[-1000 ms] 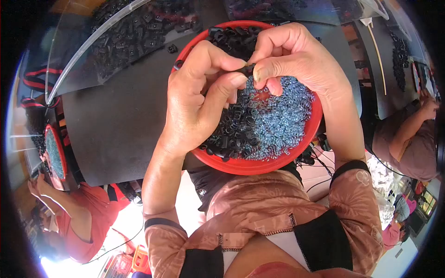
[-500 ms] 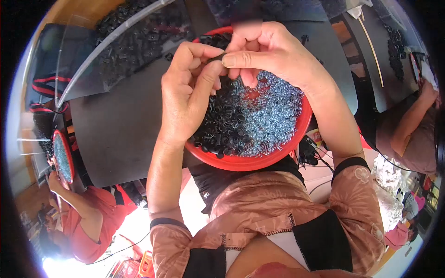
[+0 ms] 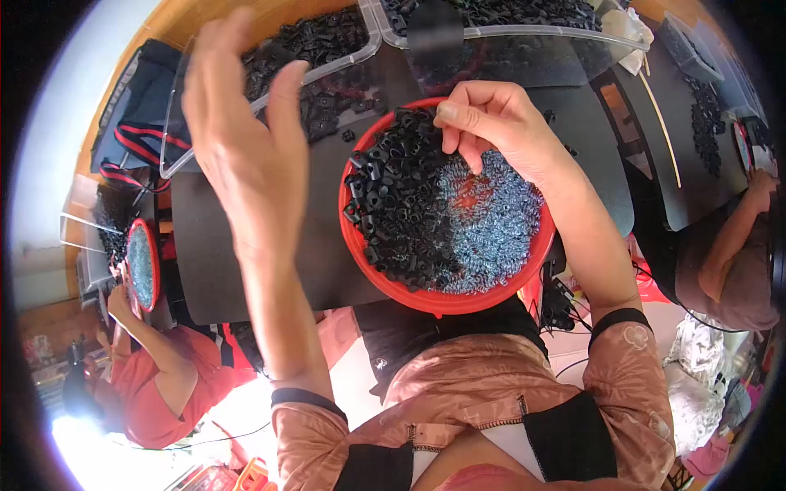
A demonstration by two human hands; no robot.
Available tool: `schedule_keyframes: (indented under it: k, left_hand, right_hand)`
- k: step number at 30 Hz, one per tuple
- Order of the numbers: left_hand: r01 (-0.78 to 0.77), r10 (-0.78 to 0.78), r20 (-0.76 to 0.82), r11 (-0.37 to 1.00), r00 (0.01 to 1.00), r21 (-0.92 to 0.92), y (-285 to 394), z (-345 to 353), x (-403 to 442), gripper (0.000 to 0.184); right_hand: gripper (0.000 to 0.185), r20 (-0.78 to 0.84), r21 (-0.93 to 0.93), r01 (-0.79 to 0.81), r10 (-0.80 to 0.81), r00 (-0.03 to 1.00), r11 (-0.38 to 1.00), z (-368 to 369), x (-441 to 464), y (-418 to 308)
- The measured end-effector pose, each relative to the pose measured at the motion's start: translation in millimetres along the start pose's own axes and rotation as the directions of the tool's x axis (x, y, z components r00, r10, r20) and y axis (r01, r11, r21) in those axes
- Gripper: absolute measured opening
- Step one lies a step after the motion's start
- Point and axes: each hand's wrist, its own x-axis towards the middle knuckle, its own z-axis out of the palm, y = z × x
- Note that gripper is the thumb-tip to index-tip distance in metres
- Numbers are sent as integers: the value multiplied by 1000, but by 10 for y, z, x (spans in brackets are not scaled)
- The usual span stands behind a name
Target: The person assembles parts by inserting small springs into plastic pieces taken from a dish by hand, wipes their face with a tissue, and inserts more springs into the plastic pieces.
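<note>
A red basin holds small black plastic clips on its left side and small shiny metal springs on its right. My left hand, smeared by motion, is raised in front of a clear plastic bin of black parts; its fingers and thumb are spread with nothing seen between them. Over the basin's far part is my right hand, thumb pressed toward curled fingers. Whatever those fingertips may hold is hidden or too small to make out.
A second clear bin with black parts stands at the back. A dark table lies under the basin. Co-workers sit on both sides, one in a red shirt near another basin. A thin stick lies at right.
My hands met at the fingertips above the basin earlier. My left hand has swung away to the upper left and opened. My right hand has come slightly lower. The view has shifted.
</note>
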Motion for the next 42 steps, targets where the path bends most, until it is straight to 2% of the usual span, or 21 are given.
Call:
schedule_keyframes:
  k: [1,3,5,6,7,8,10,11,13,14,15,18,24,34,38,41,42]
  left_hand:
    - [-2,2,-12,1000,1000,7,-107,-39,44,40]
    - [192,-174,119,967,978,-165,1,-272,38,41]
    - [264,-181,285,921,941,-287,318,-530,-29,30]
    - [198,-43,447,931,894,-306,484,-710,47,30]
    - [142,97,588,927,803,-347,650,-892,121,30]
    - [25,309,674,899,670,-437,805,-1022,179,28]
    - [-98,575,674,790,464,-606,970,-1125,140,25]
    - [-128,632,653,752,417,-647,1036,-1113,85,24]
    - [-169,706,612,693,356,-701,1123,-1040,-36,22]
    - [-185,721,600,680,347,-710,1157,-999,-88,20]
    - [-195,731,591,670,342,-716,1185,-969,-130,19]
    - [-213,745,559,651,365,-729,1213,-952,-221,17]
    - [-305,741,496,652,453,-694,1166,-1225,-250,16]
    - [-446,677,357,711,643,-544,890,-1739,-295,27]
    - [-410,589,276,762,760,-501,653,-1790,-394,33]
    - [-268,410,209,830,888,-490,393,-1714,-569,37]
    - [-190,327,205,847,923,-497,307,-1655,-680,39]
  right_hand:
    - [25,-3,0,11,-11,1000,1000,-7,5,1]
    - [26,-9,-1,30,-30,1000,1000,-45,11,-14]
    - [26,-11,1,25,-25,1000,1000,-46,7,-15]
    - [28,-8,-11,42,-42,999,999,-47,2,-4]
    - [28,-5,-29,46,-46,999,999,-44,1,-12]
    - [28,2,-44,46,-46,999,998,-32,-2,-22]
    - [30,-6,-75,69,-69,998,995,-14,11,39]
    - [22,23,-44,38,-37,999,998,-57,20,40]
    - [21,7,-52,-20,20,1000,998,-81,39,19]
    - [26,21,-17,58,-58,998,998,-115,77,98]
    - [26,9,-29,58,-58,998,998,-102,73,93]
    - [27,-30,-49,47,-49,998,998,-80,50,20]
    - [29,-3,-42,63,-63,998,997,-119,73,66]
    - [27,4,-26,74,-74,997,997,-143,104,89]
    - [27,-28,-95,66,-69,997,993,-140,115,108]
    - [26,-52,-135,52,-59,997,990,-118,101,94]
    - [27,-16,-129,93,-95,995,987,-125,92,102]
